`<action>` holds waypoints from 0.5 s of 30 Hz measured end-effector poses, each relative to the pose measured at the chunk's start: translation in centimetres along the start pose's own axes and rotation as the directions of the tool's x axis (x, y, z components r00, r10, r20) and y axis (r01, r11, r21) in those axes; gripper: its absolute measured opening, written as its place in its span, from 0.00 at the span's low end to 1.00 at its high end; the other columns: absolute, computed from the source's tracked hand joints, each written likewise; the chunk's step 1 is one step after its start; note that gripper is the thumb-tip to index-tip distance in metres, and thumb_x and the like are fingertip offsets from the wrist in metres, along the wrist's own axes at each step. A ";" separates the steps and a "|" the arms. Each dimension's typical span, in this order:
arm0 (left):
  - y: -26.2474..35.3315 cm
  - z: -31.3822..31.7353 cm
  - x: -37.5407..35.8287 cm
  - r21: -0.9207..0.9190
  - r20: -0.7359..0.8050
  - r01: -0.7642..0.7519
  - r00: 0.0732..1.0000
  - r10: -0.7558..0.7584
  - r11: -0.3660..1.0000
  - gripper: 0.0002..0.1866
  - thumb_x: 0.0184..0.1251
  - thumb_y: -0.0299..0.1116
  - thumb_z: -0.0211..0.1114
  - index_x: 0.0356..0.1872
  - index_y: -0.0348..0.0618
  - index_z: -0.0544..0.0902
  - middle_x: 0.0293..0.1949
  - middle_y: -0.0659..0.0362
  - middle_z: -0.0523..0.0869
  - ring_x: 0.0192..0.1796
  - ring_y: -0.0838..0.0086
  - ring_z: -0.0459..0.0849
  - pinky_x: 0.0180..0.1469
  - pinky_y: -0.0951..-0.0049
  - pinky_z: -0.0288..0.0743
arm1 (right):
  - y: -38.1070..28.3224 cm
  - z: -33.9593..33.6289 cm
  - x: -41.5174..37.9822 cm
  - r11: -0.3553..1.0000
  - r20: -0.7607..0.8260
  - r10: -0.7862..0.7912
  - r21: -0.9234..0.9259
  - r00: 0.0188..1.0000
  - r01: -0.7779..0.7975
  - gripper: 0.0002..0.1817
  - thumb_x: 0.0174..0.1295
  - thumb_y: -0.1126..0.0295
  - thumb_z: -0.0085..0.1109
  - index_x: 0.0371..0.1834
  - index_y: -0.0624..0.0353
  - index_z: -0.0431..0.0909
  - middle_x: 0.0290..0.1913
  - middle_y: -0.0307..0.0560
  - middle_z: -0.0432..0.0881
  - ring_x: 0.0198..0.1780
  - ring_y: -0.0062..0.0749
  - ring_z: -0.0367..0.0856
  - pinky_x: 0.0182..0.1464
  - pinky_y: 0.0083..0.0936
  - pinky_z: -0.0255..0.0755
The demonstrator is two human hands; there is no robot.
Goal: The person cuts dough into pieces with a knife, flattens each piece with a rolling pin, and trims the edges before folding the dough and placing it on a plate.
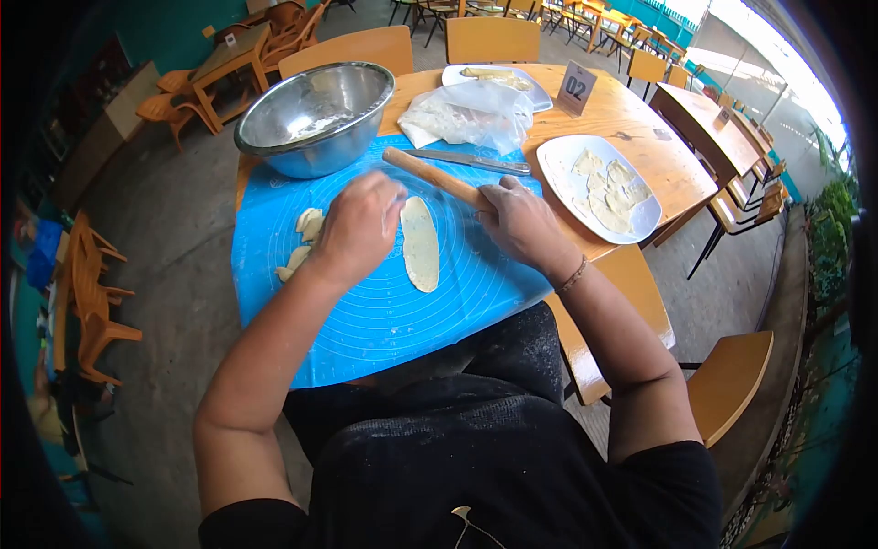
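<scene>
Blue mat (366, 348), printed with circles, dusted white in places, spread on a wooden table (672, 169). At its far left, one steel bowl (331, 159), wide, tilted a little, with white powder inside. Nearer, several dough pieces (299, 260), small and pale, grouped on the mat just beside the left hand (357, 227). That hand: fingers curled in, held over the mat between the pieces and the strip (blurred; whether anything is pinched in it, I cannot tell). Next, one dough strip (421, 244), long, flat, round-ended, lying mid-mat between the two hands, touched by neither as far as shows. Beyond it, a clear bag (476, 117) with whitish contents, and a knife (476, 162) lying crosswise in front of it. One wooden pin (430, 174), slanting away to the left; its near end is in the right hand (523, 224), fingers closed round it, the other end free. Behind, the far plate (540, 94), pale food on it, and a stand (575, 88) marked 02. Last, at right, the near plate (560, 163), white, bearing flat dough pieces. Step in hand, by appearance: flattening dough, this strip looking nearly or fully rolled. The next move seems to call for setting the pin aside and lifting the strip gently, without stretching it.
</scene>
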State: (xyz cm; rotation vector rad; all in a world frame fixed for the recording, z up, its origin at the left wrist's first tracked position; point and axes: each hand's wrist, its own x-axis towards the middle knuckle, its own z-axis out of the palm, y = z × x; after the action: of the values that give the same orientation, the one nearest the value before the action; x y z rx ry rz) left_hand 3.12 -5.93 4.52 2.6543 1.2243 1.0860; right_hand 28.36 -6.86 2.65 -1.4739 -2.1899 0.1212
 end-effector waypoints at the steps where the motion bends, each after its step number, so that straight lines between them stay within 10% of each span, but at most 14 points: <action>1: 0.1 0.0 -1.0 -0.007 0.116 0.073 0.991 -0.072 0.997 0.09 0.61 0.23 0.69 0.41 0.34 0.85 0.46 0.46 0.85 0.47 0.52 0.84 0.52 0.58 0.77 | 0.1 0.6 0.1 0.998 -0.037 -0.027 -0.049 0.999 0.025 0.07 0.64 0.68 0.58 0.37 0.60 0.80 0.39 0.58 0.78 0.44 0.56 0.81 0.48 0.45 0.75; 15: -0.9 2.4 -3.7 -0.026 0.240 -0.012 0.971 0.017 1.000 0.24 0.67 0.37 0.69 0.60 0.33 0.80 0.66 0.44 0.77 0.71 0.52 0.70 0.72 0.56 0.65 | 5.4 -0.3 5.9 0.947 0.054 0.076 -0.317 0.996 -0.055 0.16 0.57 0.76 0.57 0.47 0.58 0.88 0.45 0.55 0.85 0.53 0.52 0.80 0.58 0.41 0.74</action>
State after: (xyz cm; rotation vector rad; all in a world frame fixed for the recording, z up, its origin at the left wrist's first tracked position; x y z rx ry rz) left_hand 2.28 -7.26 0.28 2.6822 1.1392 0.7465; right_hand 31.34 0.55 3.17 -1.7367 -2.2937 -0.1705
